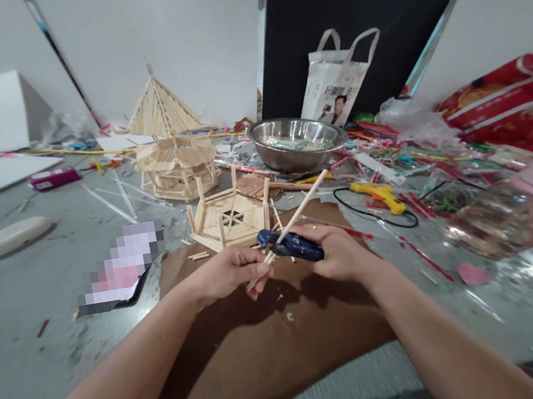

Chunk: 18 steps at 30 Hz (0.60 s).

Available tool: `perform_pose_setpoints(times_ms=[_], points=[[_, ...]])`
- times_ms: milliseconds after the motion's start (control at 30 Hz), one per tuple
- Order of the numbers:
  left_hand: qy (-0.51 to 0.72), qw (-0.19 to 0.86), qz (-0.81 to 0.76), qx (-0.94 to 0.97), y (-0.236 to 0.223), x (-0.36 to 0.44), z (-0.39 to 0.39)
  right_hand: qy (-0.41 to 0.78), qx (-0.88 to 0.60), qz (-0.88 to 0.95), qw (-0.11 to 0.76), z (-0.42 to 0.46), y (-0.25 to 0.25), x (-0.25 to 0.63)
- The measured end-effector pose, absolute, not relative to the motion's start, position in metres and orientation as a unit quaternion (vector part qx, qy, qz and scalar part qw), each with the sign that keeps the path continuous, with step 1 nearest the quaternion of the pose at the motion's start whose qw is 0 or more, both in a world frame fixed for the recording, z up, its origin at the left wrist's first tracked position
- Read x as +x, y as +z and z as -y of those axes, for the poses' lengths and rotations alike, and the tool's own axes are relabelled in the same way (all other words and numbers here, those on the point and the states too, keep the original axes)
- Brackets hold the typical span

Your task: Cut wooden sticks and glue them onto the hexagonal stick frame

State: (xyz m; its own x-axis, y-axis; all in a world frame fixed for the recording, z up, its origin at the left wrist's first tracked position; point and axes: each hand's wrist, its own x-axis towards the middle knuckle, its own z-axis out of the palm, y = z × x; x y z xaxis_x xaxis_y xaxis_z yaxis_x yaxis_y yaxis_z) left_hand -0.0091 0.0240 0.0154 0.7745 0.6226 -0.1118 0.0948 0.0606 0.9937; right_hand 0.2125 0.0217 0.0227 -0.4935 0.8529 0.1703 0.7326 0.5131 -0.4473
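Note:
Between thumb and fingers, my left hand point(235, 272) pinches the lower end of thin wooden sticks point(304, 201), which slant up to the right. My right hand point(338, 250) is closed around dark blue hand cutters point(297, 246); their dark head lies against the sticks close to my left fingertips. How far the jaws are apart is hidden. Just beyond both hands stands a hexagonal wooden-stick base point(210, 230) with short upright posts. Farther back is a pavilion model point(165, 118) of the same sticks with a pointed roof. Short stick pieces point(198, 256) lie beside the base.
Brown sheet point(254, 377) lies under my hands. A phone point(123, 269) is at left, near a white oval case point(12, 238). Toward the right are a steel bowl point(298, 161), a yellow glue gun point(380, 198) with black cord, a pink-lidded bottle point(496, 217) and scattered plastic strips.

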Motion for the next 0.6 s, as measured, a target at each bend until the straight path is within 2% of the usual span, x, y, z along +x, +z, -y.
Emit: perform_pose_setpoints(times_ms=[600], points=[[0.271,0.623,-0.335,0.653,0.010,-0.003,-0.021,0.069,-0.565,0.811,0.136,-0.019,0.023,0.200]])
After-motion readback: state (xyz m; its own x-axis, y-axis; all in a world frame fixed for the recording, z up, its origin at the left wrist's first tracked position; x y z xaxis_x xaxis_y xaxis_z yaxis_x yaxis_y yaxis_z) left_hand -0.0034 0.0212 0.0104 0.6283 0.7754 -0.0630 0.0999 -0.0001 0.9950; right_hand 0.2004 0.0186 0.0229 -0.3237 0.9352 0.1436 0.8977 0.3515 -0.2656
